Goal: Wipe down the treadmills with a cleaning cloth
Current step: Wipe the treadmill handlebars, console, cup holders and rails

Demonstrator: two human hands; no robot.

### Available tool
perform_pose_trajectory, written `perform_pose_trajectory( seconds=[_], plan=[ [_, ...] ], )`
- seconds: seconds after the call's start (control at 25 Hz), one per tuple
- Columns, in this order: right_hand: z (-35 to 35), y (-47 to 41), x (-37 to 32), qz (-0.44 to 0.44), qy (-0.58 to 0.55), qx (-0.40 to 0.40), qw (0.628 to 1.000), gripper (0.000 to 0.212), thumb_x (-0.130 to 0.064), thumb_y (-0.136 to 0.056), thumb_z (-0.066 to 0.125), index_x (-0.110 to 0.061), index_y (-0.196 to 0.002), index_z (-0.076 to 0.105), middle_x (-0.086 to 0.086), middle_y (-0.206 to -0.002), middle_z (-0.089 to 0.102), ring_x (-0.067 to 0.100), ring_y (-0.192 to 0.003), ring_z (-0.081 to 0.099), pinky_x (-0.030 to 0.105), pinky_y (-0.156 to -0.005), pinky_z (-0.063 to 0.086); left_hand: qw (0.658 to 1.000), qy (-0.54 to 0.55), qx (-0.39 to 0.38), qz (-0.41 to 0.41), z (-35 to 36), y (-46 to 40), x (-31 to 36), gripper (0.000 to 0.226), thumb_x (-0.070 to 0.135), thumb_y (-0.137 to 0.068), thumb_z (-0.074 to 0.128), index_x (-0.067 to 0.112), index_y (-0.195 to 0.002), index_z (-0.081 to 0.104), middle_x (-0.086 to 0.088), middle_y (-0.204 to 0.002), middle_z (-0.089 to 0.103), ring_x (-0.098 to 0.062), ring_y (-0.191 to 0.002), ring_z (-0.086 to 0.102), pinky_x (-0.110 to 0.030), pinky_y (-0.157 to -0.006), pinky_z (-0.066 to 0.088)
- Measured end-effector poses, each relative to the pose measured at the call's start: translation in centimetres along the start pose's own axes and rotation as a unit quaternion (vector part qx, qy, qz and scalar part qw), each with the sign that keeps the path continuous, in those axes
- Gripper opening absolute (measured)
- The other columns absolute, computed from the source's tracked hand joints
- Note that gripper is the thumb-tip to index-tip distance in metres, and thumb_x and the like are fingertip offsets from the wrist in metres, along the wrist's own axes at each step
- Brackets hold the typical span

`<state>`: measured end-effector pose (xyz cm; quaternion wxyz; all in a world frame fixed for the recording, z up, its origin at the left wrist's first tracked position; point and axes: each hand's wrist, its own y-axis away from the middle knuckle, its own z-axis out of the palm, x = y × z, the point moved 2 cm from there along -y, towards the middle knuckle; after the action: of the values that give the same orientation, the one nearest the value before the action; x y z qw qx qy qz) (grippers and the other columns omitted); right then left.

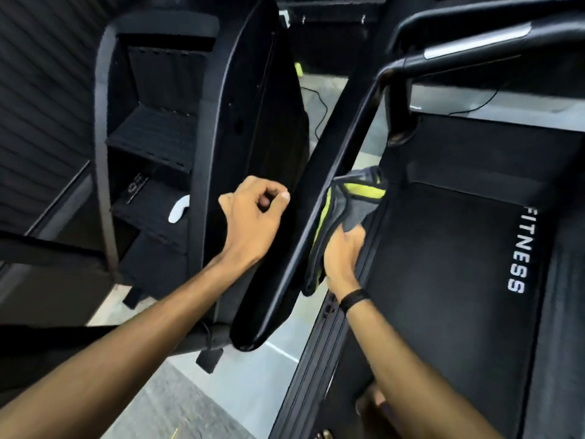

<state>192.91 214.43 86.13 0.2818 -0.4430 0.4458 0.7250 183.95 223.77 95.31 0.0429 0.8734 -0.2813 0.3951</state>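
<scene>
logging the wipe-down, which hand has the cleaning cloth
The right hand, the one with the black wristband, grips the grey and yellow cleaning cloth against the treadmill's side rail. The left hand is curled, holding nothing.

The cloth [346, 204] in my right hand [343, 258] is soft grey fabric with a bright yellow-green trim, slightly napped, matt. The rail [335, 172] it lies against looks like smooth black plastic or painted metal with a semi-gloss sheen along its edge. The belt [443, 248] to the right is matt black rubber, finely textured, with white printed letters. Far right, a handlebar [474, 42] carries a shiny silver metal strip. On the left, the steps [152, 137] are ribbed matt black. The floor [177, 391] near me is rough, speckled grey.
</scene>
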Motion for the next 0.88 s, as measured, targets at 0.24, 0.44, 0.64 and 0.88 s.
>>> perform_pose_trajectory(
  seconds=[0.24, 0.44, 0.64, 0.88],
  plan=[
    [-1.0, 12.4, 4.7, 0.002, 0.017, 0.038, 0.999, 0.04, -0.031, -0.099, 0.058, -0.022, -0.065, 0.041, -0.017, -0.042, 0.037, -0.001, -0.041, 0.035, 0.022, -0.044, 0.028, 0.999, 0.011, -0.012, -0.05, -5.1, 10.8, -4.2, 0.015, 0.017, -0.083, 0.07, 0.03, -0.077, 0.068, 0.008, -0.081, 0.065, -0.013, -0.065, 0.054, -0.059, -0.088, 0.047],
    [-1.9, 20.9, 4.2, -0.084, 0.08, -0.023, 0.993, 0.007, -0.03, -0.097, 0.065, -0.023, -0.1, 0.066, -0.018, -0.078, 0.069, -0.01, -0.07, 0.062, 0.006, -0.062, 0.044, 0.998, 0.012, -0.032, -0.046, -7.8, 17.1, -4.8, 0.009, 0.009, -0.091, 0.066, 0.013, -0.085, 0.072, 0.002, -0.086, 0.063, -0.017, -0.083, 0.055, -0.042, -0.084, 0.047],
    [-3.0, 26.2, 1.2, -0.128, 0.197, -0.118, 0.965, 0.026, -0.033, -0.099, 0.061, -0.014, -0.116, 0.067, -0.002, -0.103, 0.072, 0.007, -0.09, 0.063, 0.027, -0.085, 0.051, 0.978, 0.183, -0.064, -0.076, -10.2, 22.2, -2.6, 0.036, 0.006, -0.104, 0.043, 0.01, -0.077, 0.067, 0.0, -0.077, 0.063, -0.021, -0.081, 0.054, -0.041, -0.077, 0.044],
    [-6.0, 29.1, -2.3, -0.171, 0.218, -0.101, 0.956, 0.028, -0.037, -0.1, 0.053, -0.033, -0.128, 0.054, -0.012, -0.119, 0.066, 0.001, -0.111, 0.061, 0.022, -0.093, 0.049, 0.918, 0.342, -0.192, -0.056, -9.9, 24.9, 3.5, 0.042, 0.057, -0.085, 0.06, 0.026, -0.11, 0.073, 0.003, -0.103, 0.077, -0.01, -0.101, 0.071, -0.029, -0.086, 0.055]
  ],
)
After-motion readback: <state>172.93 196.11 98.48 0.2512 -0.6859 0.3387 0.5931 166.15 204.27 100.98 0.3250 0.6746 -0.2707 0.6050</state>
